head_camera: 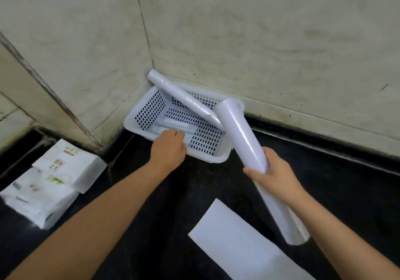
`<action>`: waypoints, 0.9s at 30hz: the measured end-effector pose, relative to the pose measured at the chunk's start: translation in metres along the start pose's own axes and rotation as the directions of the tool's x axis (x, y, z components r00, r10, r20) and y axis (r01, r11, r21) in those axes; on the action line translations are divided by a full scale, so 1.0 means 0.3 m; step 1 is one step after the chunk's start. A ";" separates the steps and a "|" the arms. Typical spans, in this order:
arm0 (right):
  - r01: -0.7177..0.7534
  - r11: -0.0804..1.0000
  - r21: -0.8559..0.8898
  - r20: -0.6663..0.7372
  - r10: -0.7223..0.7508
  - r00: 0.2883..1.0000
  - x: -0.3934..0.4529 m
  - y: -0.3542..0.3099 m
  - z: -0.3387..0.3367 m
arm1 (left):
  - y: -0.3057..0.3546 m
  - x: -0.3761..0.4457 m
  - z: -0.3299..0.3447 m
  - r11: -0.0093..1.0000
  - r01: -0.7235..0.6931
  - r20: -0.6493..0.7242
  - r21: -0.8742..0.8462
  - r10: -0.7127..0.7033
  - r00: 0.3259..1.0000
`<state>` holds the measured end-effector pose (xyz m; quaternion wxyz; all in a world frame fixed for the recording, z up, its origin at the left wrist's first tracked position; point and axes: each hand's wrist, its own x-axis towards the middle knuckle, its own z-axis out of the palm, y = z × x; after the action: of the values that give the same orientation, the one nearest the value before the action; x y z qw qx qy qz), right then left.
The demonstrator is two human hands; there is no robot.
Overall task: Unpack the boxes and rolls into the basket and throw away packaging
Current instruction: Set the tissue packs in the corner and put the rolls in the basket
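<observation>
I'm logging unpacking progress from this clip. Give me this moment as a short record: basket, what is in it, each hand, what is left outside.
basket: white perforated basket, in the wall corner on the dark counter
in basket: thin roll leaning over the far rim; flat box on the floor
left hand: at the near rim, on the box
right hand: gripping thick roll, upper end over the basket
outside: two tissue packs, white sheet

Black glossy stone countertop [168,225]. On it: white perforated plastic basket [138,124]; two white wrapped tissue packs [54,180]. Also flat white paper sheet [233,243].
</observation>
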<state>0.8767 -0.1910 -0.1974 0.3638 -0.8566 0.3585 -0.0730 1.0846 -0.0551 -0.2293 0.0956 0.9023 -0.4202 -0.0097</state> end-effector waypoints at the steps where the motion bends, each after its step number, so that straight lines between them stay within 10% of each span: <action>1: 0.021 1.000 0.019 -0.032 -0.020 0.999 0.054 -0.022 -0.011 | -0.002 0.068 -0.003 1.000 -0.005 -0.027 0.001 0.005 1.000; 19: 0.128 0.991 0.047 -0.135 -0.121 0.983 0.460 -0.154 -0.046 | -0.131 0.523 0.062 0.786 -0.361 0.171 0.503 0.319 0.932; 27: 0.381 0.922 0.069 -0.065 -0.377 0.924 0.663 -0.405 -0.013 | -0.189 0.349 0.005 0.779 -0.452 -0.077 0.435 0.533 0.843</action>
<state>1.0889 -0.2679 -0.1396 0.3679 -0.8923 0.1921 -0.1779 1.1952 -0.0994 -0.2344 -0.0511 0.7565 -0.6236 0.1905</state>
